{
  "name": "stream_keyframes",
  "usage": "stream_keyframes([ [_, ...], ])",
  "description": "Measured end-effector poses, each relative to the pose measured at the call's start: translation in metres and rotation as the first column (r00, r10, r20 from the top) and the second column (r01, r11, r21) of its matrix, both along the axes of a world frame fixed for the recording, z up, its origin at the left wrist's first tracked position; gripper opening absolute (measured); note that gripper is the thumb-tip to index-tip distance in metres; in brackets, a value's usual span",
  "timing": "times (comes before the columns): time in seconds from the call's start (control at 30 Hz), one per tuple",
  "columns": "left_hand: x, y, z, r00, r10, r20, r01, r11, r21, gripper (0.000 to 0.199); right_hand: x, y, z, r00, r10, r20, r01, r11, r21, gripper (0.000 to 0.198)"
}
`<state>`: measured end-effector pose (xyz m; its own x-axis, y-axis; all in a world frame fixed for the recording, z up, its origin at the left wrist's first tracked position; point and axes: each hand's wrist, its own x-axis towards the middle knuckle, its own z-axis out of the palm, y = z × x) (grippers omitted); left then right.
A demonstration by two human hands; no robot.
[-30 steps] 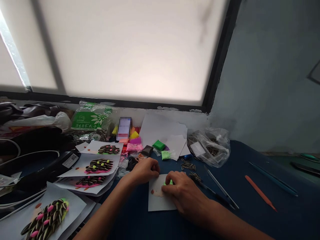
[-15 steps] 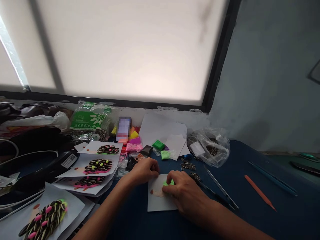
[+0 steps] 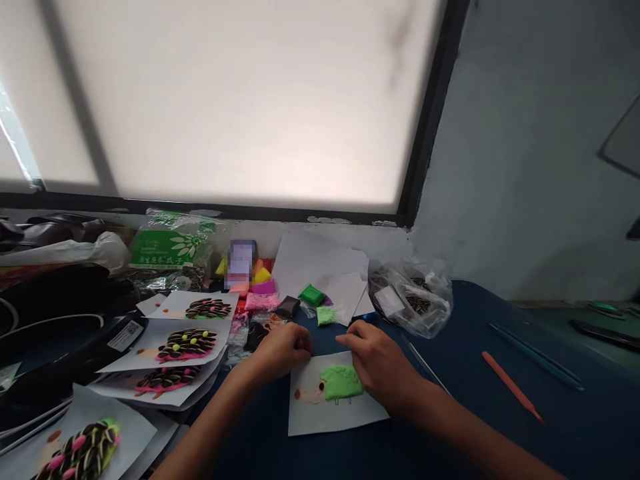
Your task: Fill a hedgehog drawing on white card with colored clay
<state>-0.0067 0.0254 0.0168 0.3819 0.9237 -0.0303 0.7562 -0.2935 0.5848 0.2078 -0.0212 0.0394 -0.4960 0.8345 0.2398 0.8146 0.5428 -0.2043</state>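
Observation:
A white paper card (image 3: 320, 427) lies on the dark blue table in front of me. It bears a flattened patch of green modelling clay (image 3: 343, 383) with a scalloped edge. Left of that is a pale snout with a brown nose and a dark eye, and small drawn legs show below. My left hand (image 3: 285, 348) rests on the card's upper left corner, its fingers curled against it. Over the card's right part hovers my right hand (image 3: 383, 360), thumb and forefinger pointing left and slightly apart, with nothing visible between them. It hides the clay's right end.
Finished hedgehog cards (image 3: 185, 347) covered in sunflower seeds are stacked at left. Clay packets (image 3: 311, 295), a seed bag (image 3: 167, 247) and a clear plastic bag (image 3: 413, 297) stand along the back. An orange tool (image 3: 510, 385) and blue tweezers (image 3: 537, 357) lie at right.
My right hand has lifted off the green clay and moved up and right, uncovering most of it. My left hand stays at the card's corner. The view has shifted slightly.

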Motion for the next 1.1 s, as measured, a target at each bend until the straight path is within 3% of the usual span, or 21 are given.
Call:
stream_keyframes([
  [0.27, 0.001, -0.001, 0.0, 0.999, -0.007, -0.043, 0.007, 1.0, -0.009, 0.019, 0.021, 0.016, 0.004, 0.994, -0.112, 0.017, 0.113, 0.99, -0.088, 0.038],
  [0.73, 0.009, -0.016, 0.027, 0.944, 0.022, -0.33, -0.021, 1.0, 0.008, 0.027, 0.008, 0.001, 0.002, 0.998, -0.068, 0.005, 0.068, 0.98, -0.188, 0.03],
  [1.1, 0.008, -0.019, 0.022, 0.968, -0.028, -0.249, 0.036, 0.999, 0.027, 0.022, 0.004, 0.001, -0.005, 0.999, -0.014, -0.029, 0.005, 0.962, -0.274, 0.027],
])
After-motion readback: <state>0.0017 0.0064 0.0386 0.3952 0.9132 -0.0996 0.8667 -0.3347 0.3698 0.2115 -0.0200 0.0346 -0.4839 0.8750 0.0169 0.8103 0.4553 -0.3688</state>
